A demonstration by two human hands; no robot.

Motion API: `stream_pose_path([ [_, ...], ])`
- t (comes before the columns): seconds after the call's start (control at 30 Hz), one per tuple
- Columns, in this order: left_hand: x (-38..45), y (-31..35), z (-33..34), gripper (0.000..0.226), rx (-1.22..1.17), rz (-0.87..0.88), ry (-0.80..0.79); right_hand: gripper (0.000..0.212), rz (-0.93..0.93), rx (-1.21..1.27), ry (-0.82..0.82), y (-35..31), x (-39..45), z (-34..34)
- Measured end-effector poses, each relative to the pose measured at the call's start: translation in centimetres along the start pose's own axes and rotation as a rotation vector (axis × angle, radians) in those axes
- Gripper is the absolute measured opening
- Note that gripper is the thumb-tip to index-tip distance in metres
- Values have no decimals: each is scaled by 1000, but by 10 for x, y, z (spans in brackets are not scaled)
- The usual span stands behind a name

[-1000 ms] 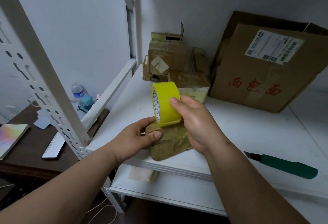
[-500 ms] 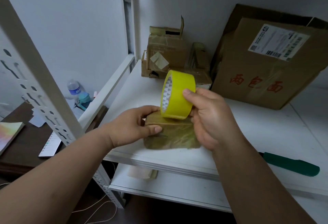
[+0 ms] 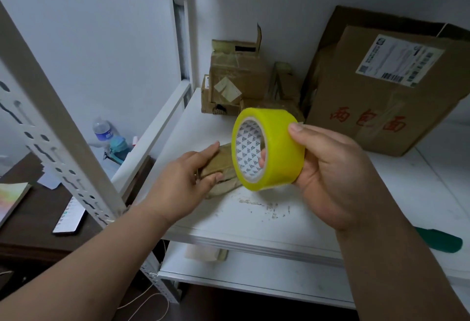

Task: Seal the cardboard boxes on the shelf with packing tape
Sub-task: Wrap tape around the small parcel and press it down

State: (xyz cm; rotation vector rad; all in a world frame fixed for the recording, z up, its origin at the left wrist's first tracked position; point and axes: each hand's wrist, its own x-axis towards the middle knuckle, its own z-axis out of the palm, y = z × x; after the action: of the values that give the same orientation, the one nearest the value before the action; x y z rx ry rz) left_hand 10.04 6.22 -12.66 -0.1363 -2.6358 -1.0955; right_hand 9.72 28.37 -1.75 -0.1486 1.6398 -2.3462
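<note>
While gripping the yellow tape roll [image 3: 269,148] in the right hand [image 3: 330,168], pick out its free end; keep the left hand [image 3: 183,180] clasping the small box [image 3: 220,165], pressed flat on the shelf [image 3: 254,229].

The tape roll [image 3: 269,148] is bright yellow, its white core printed with dark triangles. The big cardboard box [image 3: 386,96] is brown with red characters. The shelf [image 3: 279,221] is white; the knife handle [image 3: 442,240] green.
</note>
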Motion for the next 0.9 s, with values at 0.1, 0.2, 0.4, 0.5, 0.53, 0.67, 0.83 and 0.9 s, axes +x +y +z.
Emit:
stream_pose_path([
  [0.1, -3, -5, 5, 63, 2, -21, 40, 35, -6, -98, 6, 10, -8, -4],
  [0.2, -4, -21, 2, 61, -164, -196, 100, 35, 58, -132, 39, 22, -22, -16],
  [0.4, -1, -11, -6, 54, -300, -282, 59, 25, 169, -248, 81, 46, -36, -34],
  [0.5, -6, -7, -2, 44, -521, -350, 52, 34, 189, -255, 71, 46, -37, -39],
  [0.53, -8, -5, 0, 40, -593, -387, 39, 32, 191, -269, 62, 46, -38, -41],
  [0.67, -13, 1, 2, 30, -820, -552, -55, 35, 228, -295, 24, 52, -39, -48],
  [0.83, -12, -8, 2, 28, -770, -568, -134, 35, 307, -329, -1, 65, -38, -42],
  [0.9, -9, -12, -1, 24, -637, -516, -136, 36, 303, -343, -19, 71, -37, -39],
])
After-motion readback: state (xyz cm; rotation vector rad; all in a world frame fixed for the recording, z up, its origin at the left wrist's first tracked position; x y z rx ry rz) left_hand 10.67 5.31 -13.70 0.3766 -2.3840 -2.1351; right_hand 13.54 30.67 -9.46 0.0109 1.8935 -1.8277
